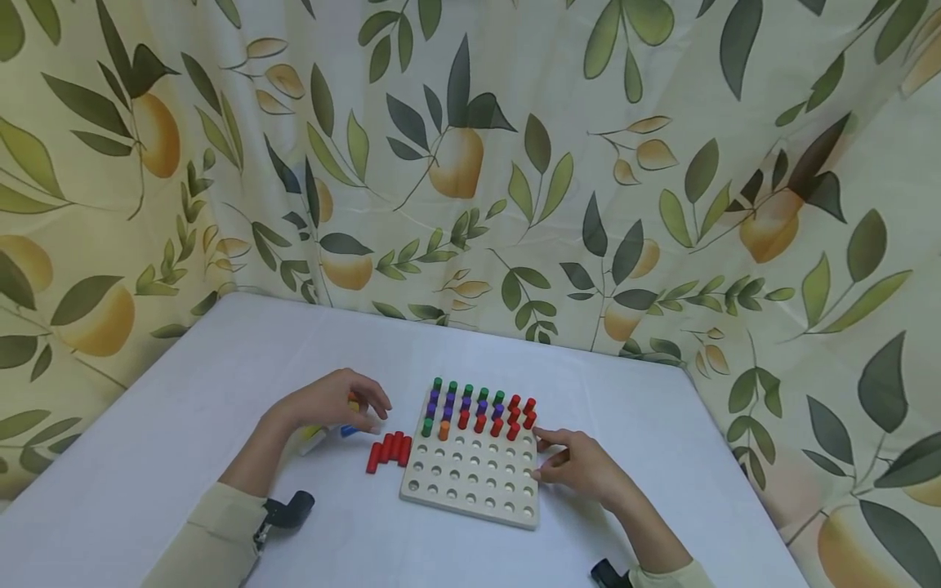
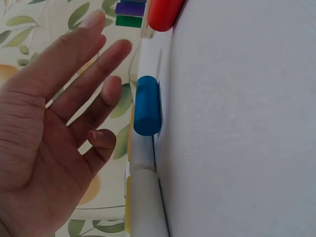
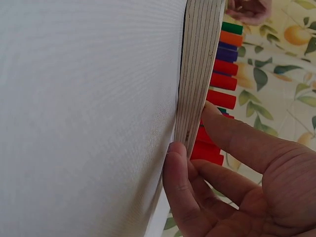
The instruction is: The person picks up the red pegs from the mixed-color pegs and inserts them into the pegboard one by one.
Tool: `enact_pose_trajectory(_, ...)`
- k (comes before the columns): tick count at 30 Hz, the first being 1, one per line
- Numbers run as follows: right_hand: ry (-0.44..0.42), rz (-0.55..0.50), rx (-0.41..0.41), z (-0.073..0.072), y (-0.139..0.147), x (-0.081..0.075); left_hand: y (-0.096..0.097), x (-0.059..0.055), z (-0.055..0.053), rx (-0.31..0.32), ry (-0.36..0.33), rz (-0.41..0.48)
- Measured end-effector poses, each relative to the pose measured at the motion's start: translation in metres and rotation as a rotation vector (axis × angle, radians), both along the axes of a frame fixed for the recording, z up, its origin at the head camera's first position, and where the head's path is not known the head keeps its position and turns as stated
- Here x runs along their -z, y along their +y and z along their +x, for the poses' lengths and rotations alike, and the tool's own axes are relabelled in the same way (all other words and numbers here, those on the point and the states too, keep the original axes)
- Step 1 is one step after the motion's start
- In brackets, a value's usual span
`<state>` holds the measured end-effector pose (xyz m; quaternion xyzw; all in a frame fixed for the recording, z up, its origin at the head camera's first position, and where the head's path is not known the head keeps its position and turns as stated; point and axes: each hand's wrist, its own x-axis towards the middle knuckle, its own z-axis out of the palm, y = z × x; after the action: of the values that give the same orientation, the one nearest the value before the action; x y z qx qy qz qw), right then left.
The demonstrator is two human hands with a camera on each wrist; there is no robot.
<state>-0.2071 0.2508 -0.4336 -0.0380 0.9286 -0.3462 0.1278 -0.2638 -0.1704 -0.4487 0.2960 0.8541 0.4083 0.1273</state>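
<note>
Pegboard [image 1: 481, 490], its far rows lined with green, purple, red and orange pegs [image 1: 480, 423], lies on a white worktop [image 1: 353, 523] between two separated hands.

The right hand [image 1: 581, 467] grips the board's right edge with thumb and finger; the left hand [image 1: 331, 400] hovers, fingers loosely parted, near a blue peg [image 2: 147, 106] and loose red pegs [image 1: 385, 448]. A fruit-patterned curtain [image 1: 456, 167] hangs behind.

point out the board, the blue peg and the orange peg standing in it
Board [image 3: 198, 64]: right wrist view, on its layered side edge.
Blue peg [image 2: 147, 106]: left wrist view, middle of its side.
Orange peg [image 1: 444, 430]: head view, middle of its side.
</note>
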Motion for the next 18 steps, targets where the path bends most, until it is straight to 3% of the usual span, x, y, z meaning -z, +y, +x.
enact_pose_trajectory(14, 0.002, -0.003, -0.016, -0.001, 0.001, 0.001, -0.001, 0.010, 0.008, 0.052, -0.041, 0.002)
enact_pose_trajectory(18, 0.000, -0.002, -0.014, -0.001, 0.001, 0.000, 0.004, 0.009, 0.011, 0.040, -0.055, -0.023)
